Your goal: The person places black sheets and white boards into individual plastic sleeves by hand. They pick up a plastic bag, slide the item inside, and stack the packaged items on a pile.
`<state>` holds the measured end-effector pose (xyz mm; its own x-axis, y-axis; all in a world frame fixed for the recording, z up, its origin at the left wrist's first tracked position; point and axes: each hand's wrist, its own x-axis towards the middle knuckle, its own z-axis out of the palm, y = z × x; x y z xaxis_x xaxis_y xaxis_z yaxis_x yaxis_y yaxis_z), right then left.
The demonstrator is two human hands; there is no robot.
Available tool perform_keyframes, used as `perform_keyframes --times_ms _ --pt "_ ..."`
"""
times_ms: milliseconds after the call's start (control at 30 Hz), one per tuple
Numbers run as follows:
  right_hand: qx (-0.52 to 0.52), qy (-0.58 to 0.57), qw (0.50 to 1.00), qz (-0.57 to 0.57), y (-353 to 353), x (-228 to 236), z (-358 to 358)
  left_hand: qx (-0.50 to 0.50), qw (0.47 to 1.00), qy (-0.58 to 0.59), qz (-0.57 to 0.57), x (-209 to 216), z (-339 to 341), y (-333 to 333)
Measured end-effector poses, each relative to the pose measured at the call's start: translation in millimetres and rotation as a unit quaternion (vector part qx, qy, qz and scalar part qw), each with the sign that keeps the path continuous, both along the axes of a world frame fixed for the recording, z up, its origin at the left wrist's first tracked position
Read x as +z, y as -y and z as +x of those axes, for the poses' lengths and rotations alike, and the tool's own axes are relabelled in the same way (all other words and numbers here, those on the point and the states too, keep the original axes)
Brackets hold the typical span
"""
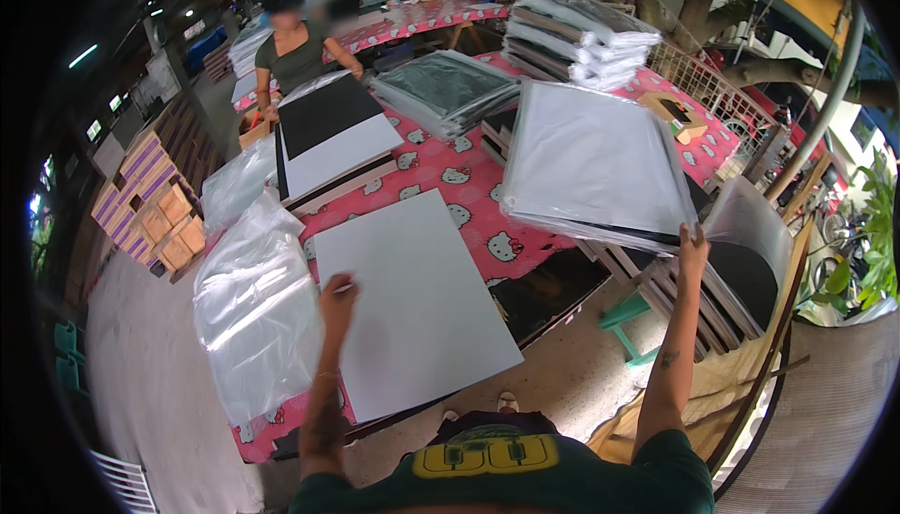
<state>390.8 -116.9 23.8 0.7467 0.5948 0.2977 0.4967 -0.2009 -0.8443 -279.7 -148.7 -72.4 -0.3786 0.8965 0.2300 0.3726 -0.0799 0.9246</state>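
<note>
A large white board lies on the table in front of me. Over its left edge, my left hand is closed, with nothing visible in its fingers. My right hand grips the near right corner of a plastic-wrapped white board, which tops a stack to the right. Just left of the large board is a pile of clear plastic sleeves. Boards with black and white faces are stacked farther back on the left.
Pink patterned cloth covers the table. Wrapped stacks stand at the far right, near a tape dispenser. A person stands across the table at the left. Boxes are piled beyond, and a green stool sits below the right stack.
</note>
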Motion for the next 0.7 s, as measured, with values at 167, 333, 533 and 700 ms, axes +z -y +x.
perform_keyframes --times_ms 167,333,533,700 --pt "0.066 0.142 0.976 0.151 15 8 -126 -0.019 0.883 -0.398 -0.247 -35 -187 138" --pt "0.421 -0.191 0.883 0.084 22 -52 -287 0.123 0.953 -0.255 -0.104 -16 -191 142" --pt "0.749 -0.428 0.459 -0.212 133 -77 -525 -0.159 0.977 0.071 -0.126 101 -42 145" --pt "0.623 -0.604 0.488 -0.095 147 -39 -560 0.072 0.990 -0.107 0.061 89 -15 175"
